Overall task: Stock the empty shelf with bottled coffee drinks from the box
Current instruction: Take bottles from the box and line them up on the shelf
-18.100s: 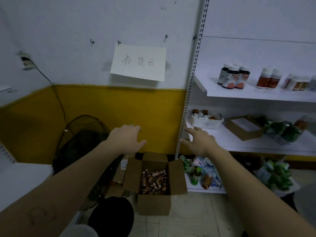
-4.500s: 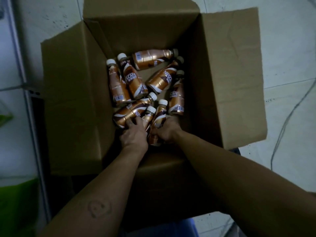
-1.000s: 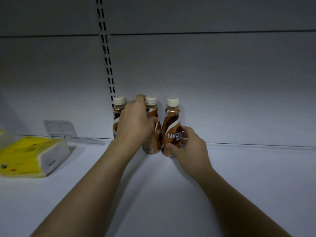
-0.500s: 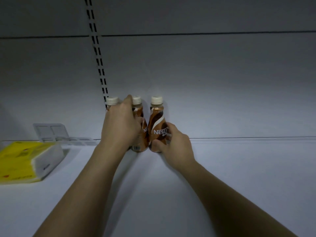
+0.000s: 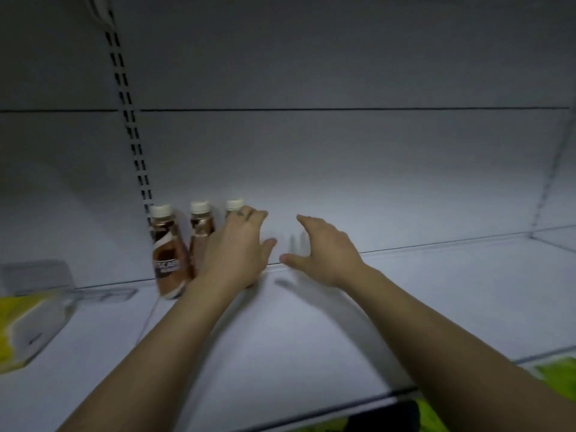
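- The white shelf (image 5: 311, 332) is running the whole width of the scene in front of a pale back panel (image 5: 358, 169). It is carrying only three drinks so far, so stocking appears to be at an early stage, with one batch set down
- The left hand (image 5: 237, 247) is hovering at the far left of the shelf, right in front of the third bottle (image 5: 234, 205). Its fingers are loose and fairly straight and are gripping nothing that shows. It is hiding that bottle's body, so contact cannot be told
- The right hand (image 5: 324, 247) is hanging just to the right of it, fingers spread wide and holding nothing
- The yellow pack (image 5: 21, 325) is lying at the near left edge, well apart from the drinks and not crowding the side where the row would likely grow
- The coffee bottles are standing upright in a row against the back panel, white caps up, beside the slotted upright (image 5: 131, 135). The first bottle (image 5: 166, 254) is showing in full, while the second bottle (image 5: 201, 226) is half covered by the left wrist
- A clear plastic holder (image 5: 34, 274) is sitting far left, beyond the yellow pack
- Green goods (image 5: 558, 372) are peeking from a lower level at near right
- The box is not in view. The next move probably calls for both hands to go back to it, take more drinks, and stand them to the right of the row
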A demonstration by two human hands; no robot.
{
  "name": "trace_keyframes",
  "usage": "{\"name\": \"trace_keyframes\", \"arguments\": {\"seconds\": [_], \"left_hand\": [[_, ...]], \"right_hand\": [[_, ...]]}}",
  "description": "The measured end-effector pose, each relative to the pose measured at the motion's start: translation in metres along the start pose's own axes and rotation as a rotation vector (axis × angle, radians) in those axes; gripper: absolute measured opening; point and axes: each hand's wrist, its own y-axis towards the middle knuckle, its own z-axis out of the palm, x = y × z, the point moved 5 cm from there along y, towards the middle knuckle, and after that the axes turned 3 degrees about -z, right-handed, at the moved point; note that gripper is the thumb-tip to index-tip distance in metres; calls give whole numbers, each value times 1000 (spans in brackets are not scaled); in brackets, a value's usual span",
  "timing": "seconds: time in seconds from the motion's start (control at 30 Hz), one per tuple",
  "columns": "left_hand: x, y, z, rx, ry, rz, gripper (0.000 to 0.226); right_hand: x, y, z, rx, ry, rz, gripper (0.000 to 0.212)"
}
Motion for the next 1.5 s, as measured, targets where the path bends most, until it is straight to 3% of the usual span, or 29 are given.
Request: {"name": "trace_keyframes", "arguments": {"seconds": [0.2,0.37,0.57,0.83,1.07,1.33,1.4,1.5], "left_hand": [[-97,8,24,130,-78,268,68],[-215,-20,47,188,-176,539,68],[-358,-107,95,400,-258,880,69],[-490,-237,156,651,-367,1178,62],[-553,-333,212,933,-329,1280,57],[-583,-419,306,1250,-176,1193,40],[-586,-438,333,1340,-127,1164,43],[-590,-464,372,1434,-107,1096,68]], "right_hand": [[-68,-64,-72,-99,-163,153,83],[-137,-158,-123,-181,-300,396,87],[-219,-330,-149,-90,-405,823,85],[-260,-517,-142,-28,-416,1274,81],[-281,-637,-120,5,-301,1585,77],[-336,-721,-53,13,-11,1788,68],[-351,-737,-31,26,56,1837,64],[-373,-763,2,68,155,1898,63]]}}
